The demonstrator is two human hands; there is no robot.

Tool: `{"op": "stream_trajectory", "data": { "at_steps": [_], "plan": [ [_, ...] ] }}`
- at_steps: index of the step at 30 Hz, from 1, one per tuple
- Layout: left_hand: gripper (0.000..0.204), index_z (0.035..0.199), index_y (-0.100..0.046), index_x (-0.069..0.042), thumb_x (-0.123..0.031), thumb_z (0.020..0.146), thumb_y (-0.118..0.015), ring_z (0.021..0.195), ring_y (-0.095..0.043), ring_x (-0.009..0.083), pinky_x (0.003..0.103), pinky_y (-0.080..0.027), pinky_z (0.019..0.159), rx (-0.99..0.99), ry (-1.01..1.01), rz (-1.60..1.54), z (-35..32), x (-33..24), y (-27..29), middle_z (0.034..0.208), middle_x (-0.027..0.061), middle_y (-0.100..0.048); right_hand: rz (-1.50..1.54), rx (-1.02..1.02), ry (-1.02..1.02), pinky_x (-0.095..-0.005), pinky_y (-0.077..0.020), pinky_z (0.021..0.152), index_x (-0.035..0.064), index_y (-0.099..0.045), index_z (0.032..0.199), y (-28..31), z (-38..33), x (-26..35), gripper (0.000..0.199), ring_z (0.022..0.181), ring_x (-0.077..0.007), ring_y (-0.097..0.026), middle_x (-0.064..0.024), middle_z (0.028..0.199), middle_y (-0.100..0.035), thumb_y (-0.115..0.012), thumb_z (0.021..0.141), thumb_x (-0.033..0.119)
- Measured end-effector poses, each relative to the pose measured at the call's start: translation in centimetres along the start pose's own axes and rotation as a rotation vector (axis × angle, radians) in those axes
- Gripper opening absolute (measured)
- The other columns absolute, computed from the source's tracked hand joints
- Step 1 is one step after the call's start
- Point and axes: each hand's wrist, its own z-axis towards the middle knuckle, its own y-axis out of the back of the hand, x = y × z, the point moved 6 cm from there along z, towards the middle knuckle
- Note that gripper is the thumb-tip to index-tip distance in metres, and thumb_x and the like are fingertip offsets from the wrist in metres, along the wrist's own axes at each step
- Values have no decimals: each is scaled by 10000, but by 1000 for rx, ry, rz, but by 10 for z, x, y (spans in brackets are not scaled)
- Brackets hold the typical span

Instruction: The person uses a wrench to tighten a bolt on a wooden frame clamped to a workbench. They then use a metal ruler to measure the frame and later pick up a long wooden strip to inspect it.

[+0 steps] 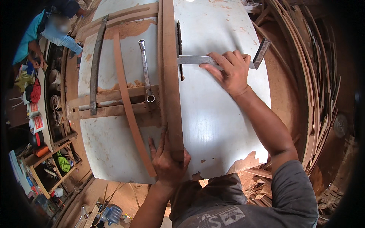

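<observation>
My right hand (pixel 232 72) grips a try square (pixel 194 59) by its metal blade, thumb on the near side and fingers on the far side. The square's dark stock (pixel 261 53) points to the right, and the blade's tip meets the side of a long wooden board (pixel 173 83). That blade lies across a narrow dark slot (pixel 180 45) in the white tabletop (pixel 216 125). Around the near end of the board, my left hand (pixel 169 163) is closed, one finger stretched along the left side. The board runs lengthwise away from me.
Left of the board lie a ring spanner (pixel 145 72), a thin wooden strip (pixel 129 102) and a slotted wooden frame with a dark metal bar (pixel 99 64). Stacked timber (pixel 311 83) lines the right side. Shelves with tubs (pixel 36 123) stand left, where another person (pixel 57 30) is.
</observation>
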Motion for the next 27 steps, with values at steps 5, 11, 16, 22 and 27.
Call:
{"op": "stream_trajectory", "data": {
  "at_steps": [5, 11, 16, 22, 27],
  "plan": [
    [776, 1432, -512, 147, -163, 765, -758, 1353, -601, 415, 672, -300, 1218, 18, 18, -17, -2, 4, -2, 1426, 308, -610, -6, 15, 2, -351, -270, 727, 196, -788, 1045, 0, 0, 0, 396, 727, -143, -469, 55, 747, -515, -870, 786, 483],
    [778, 1441, -512, 137, -164, 768, -762, 1353, -600, 420, 670, -302, 1217, 11, 39, -31, -2, 2, -1, 1416, 316, -612, -4, 15, 1, -355, -275, 728, 194, -787, 1046, 1, 0, -1, 394, 732, -145, -475, 54, 749, -519, -865, 791, 484],
    [744, 1438, -547, 91, -158, 769, -758, 1357, -599, 415, 665, -301, 1217, 9, -35, 25, -3, 2, -4, 1430, 291, -617, 1, 36, -12, -363, -283, 729, 192, -779, 1061, 0, 2, -1, 390, 742, -160, -484, 42, 767, -534, -867, 798, 468],
    [807, 1469, -539, 50, -180, 739, -794, 1384, -585, 358, 654, -319, 1215, 61, 141, -107, -14, 15, -12, 1479, 238, -600, 48, 53, -72, -394, -328, 746, 185, -760, 1069, -3, 4, -4, 403, 790, -210, -545, 8, 803, -570, -870, 789, 453],
    [918, 1500, -497, 51, -221, 698, -851, 1420, -545, 334, 633, -331, 1222, -55, 41, -58, -3, 2, 9, 1495, 223, -581, 396, 376, -38, -464, -422, 842, 91, -742, 1158, 41, -37, 31, 402, 918, -322, -605, -102, 960, -703, -873, 835, 291]
  ]
}}
